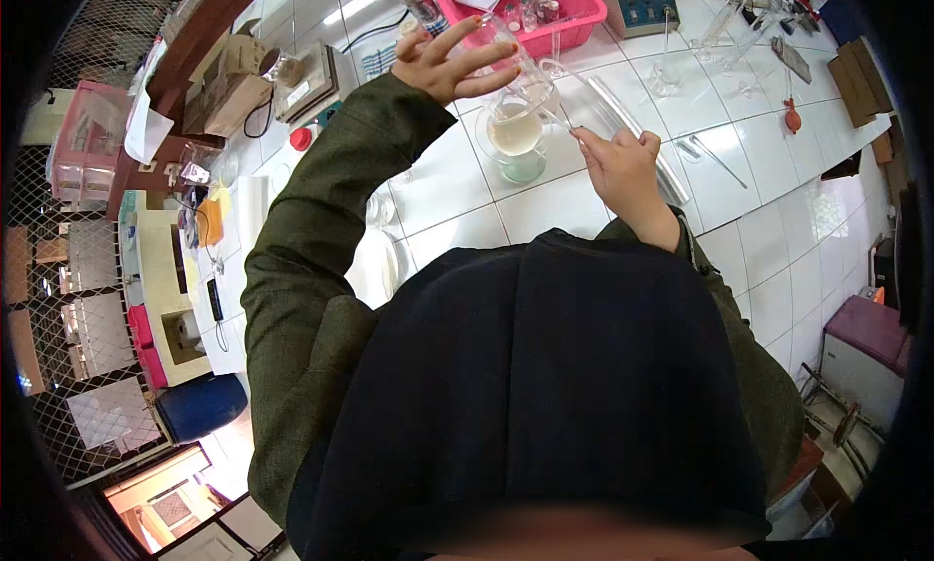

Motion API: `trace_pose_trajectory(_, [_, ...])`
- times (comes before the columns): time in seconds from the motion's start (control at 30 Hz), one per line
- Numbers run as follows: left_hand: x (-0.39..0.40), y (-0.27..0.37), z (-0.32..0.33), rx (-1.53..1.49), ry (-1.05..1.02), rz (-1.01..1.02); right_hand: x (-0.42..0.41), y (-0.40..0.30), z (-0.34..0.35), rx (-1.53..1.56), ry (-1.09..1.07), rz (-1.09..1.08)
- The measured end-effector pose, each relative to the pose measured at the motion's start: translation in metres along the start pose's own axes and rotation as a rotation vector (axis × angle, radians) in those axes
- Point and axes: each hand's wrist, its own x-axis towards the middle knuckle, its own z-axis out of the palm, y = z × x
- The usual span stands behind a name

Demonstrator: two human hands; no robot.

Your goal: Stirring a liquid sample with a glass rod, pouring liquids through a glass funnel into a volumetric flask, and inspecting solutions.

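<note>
My left hand [456, 63] holds a clear glass beaker [514, 68] from above, its fingers spread around the glass. The beaker is tilted over a funnel lined with pale filter material [515, 130], which sits on a greenish glass vessel [523, 167]. Between the thumb and fingers of my right hand [624, 163] is a thin rod [558, 118], its far end at the beaker's lip. Whether liquid is flowing cannot be made out.
A pink plastic basket [576, 32] with small vials stands behind the beaker. Clear tubes [642, 138] lie right of the funnel, beyond them a metal spatula [719, 162] and a red rubber bulb [792, 119]. A balance [310, 86] and glass dishes [381, 209] are at the left.
</note>
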Motion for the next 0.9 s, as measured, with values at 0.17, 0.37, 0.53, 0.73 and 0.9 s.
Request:
trace_pose_trajectory(0.17, [0.003,0.002,-0.003,0.007,-0.037,-0.002,-0.004,0.002,-0.002,0.025,-0.004,0.086])
trace_pose_trajectory(0.37, [-0.006,0.012,0.001,-0.044,-0.017,-0.067,-0.024,-0.003,0.001,0.039,-0.057,0.076])
trace_pose_trajectory(0.53, [-0.011,0.019,-0.001,-0.063,-0.04,-0.101,-0.025,-0.007,-0.002,0.035,-0.04,0.091])
trace_pose_trajectory(0.73, [-0.015,0.021,-0.002,-0.086,-0.022,-0.117,-0.028,-0.009,-0.002,0.047,-0.037,0.096])
trace_pose_trajectory(0.9, [-0.017,0.021,-0.008,-0.118,-0.097,-0.122,-0.027,-0.005,-0.003,0.02,-0.018,0.058])
